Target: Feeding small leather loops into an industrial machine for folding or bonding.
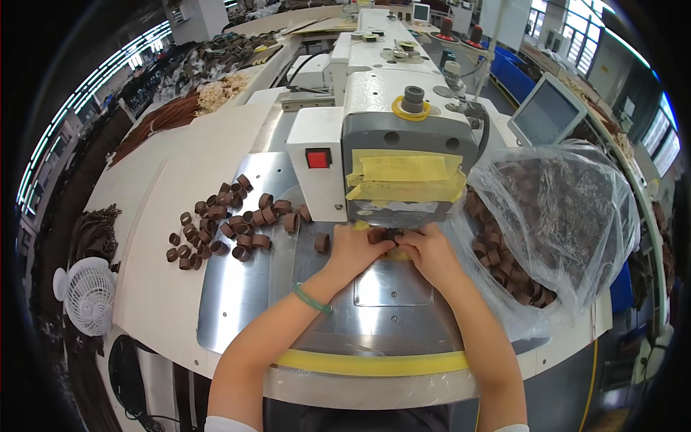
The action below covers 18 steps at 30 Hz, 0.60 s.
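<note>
My left hand (356, 250) and my right hand (430, 252) meet under the head of a grey and white sewing machine (403, 155). Together they pinch a small brown leather loop (384, 235) at the needle area, fingertips touching it from both sides. A green bangle (311, 298) circles my left wrist. One loose brown loop (322, 243) lies just left of my left hand on the steel plate (241, 288).
A pile of several brown loops (223, 223) lies on the left of the plate and table. A clear plastic bag (558, 230) of brown loops sits at the right. A small white fan (88, 294) stands at the left edge, a screen (547, 111) at the upper right.
</note>
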Tool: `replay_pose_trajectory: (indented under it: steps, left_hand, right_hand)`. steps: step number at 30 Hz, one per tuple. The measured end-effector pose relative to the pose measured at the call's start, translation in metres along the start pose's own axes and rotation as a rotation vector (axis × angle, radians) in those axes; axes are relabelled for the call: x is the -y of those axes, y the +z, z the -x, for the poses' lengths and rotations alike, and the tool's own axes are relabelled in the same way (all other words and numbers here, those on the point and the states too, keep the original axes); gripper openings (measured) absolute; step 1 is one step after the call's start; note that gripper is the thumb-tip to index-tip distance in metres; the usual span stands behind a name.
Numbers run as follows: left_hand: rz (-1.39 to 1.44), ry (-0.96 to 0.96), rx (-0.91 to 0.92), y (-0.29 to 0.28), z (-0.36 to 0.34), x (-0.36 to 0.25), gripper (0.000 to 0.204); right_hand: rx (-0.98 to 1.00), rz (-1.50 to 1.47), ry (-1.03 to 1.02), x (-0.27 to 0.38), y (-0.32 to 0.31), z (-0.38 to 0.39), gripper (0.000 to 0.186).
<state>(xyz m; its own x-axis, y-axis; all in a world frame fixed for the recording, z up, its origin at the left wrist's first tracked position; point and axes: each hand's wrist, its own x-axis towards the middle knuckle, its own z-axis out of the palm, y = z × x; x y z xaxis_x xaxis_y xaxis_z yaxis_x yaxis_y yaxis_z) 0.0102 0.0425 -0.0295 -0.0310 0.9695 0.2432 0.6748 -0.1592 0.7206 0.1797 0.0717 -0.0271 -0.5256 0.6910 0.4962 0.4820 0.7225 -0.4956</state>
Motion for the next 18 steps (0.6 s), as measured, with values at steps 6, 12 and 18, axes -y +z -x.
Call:
replay_pose_trajectory:
  steps: [6,12,18]
  left_hand:
    - [0.174,-0.034,0.052,0.012,-0.003,0.016,0.020]
    - [0.300,-0.160,0.101,0.009,-0.001,0.007,0.018]
    - [0.148,-0.085,0.052,0.009,0.001,0.003,0.022]
  right_hand:
    - [-0.050,-0.011,0.006,-0.007,0.000,-0.002,0.013]
    - [0.059,-0.086,0.092,-0.011,-0.006,0.000,0.016]
    - [0.100,-0.221,0.363,-0.003,-0.009,-0.006,0.017]
